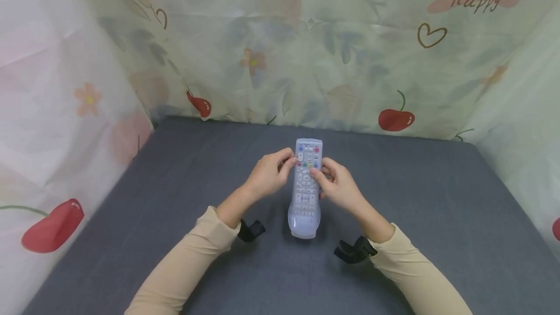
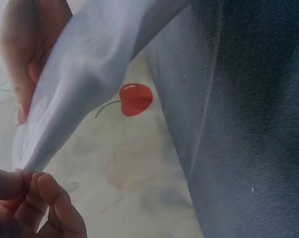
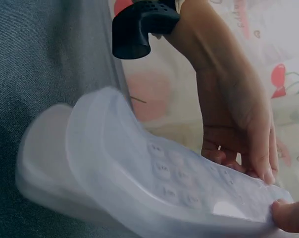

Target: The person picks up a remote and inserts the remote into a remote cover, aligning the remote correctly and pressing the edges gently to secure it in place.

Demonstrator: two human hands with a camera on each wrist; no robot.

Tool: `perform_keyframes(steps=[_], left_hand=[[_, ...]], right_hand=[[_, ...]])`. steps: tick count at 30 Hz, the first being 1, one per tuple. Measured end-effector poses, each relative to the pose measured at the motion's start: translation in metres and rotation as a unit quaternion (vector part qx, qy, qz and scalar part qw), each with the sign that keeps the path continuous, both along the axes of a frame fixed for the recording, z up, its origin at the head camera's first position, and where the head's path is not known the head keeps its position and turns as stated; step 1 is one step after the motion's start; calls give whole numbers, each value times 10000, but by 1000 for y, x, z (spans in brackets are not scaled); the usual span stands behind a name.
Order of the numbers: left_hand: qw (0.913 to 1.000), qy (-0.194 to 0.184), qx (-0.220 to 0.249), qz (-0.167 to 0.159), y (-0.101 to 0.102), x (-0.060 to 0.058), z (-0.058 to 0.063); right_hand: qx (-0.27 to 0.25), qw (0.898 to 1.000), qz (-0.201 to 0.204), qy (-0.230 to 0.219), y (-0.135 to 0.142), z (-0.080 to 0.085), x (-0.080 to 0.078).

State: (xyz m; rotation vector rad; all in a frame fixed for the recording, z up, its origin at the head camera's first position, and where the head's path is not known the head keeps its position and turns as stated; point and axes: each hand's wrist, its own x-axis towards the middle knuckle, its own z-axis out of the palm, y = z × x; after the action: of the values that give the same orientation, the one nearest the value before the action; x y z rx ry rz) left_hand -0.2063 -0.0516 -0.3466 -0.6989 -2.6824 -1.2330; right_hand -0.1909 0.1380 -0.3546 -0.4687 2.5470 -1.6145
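Observation:
A remote control (image 1: pixel 305 198) with small coloured buttons sits inside a translucent, pale cover (image 1: pixel 305 227). It is held over the dark table, its wide rounded end toward the person. My left hand (image 1: pixel 271 171) pinches the cover's left edge near the upper end; in the left wrist view that hand (image 2: pixel 45 203) has thumb and fingertips together on the cover's edge. On the opposite side, my right hand (image 1: pixel 339 183) grips the remote, thumb on its button face and fingers at the side. In the right wrist view the cover (image 3: pixel 102 144) stands out around the wide end.
The table (image 1: pixel 218 149) has a dark grey cloth top. Light curtains (image 1: pixel 306 62) printed with cherries, flowers and "happy" hang behind it and at both sides. Black wrist-worn devices (image 1: pixel 356 251) stick out from below both beige sleeves (image 1: pixel 188 256).

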Motion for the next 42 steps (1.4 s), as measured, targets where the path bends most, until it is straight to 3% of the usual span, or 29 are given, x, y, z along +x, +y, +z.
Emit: perform_keyframes(steps=[9,14,20,23,26,34,39,42], left_hand=[[9989,-392,-84,-250,0,1,2],[9987,-372,-81,-327,0,3,0],[9978,-400,151,-512,0,3,1],[9949,-585,537,-617,1,2,3],[9871,-904,1142,-665,2,1,5],[9450,-1954,2529,-694,-1,-1,5],[9287,-2453,2705,-650,-2,-3,4],[9288,-2511,2662,-581,-1,-2,2]], right_hand=[[-405,9976,-461,-314,-5,1,6],[-521,9961,-622,-358,-6,-1,6],[-547,9965,-581,-254,-5,1,6],[-552,9974,-420,-216,-4,4,4],[-522,9982,-266,-158,-3,8,2],[-388,9990,-67,-200,1,10,0],[-374,9991,-31,-199,1,11,-1],[-333,9992,-11,-229,1,11,0]])
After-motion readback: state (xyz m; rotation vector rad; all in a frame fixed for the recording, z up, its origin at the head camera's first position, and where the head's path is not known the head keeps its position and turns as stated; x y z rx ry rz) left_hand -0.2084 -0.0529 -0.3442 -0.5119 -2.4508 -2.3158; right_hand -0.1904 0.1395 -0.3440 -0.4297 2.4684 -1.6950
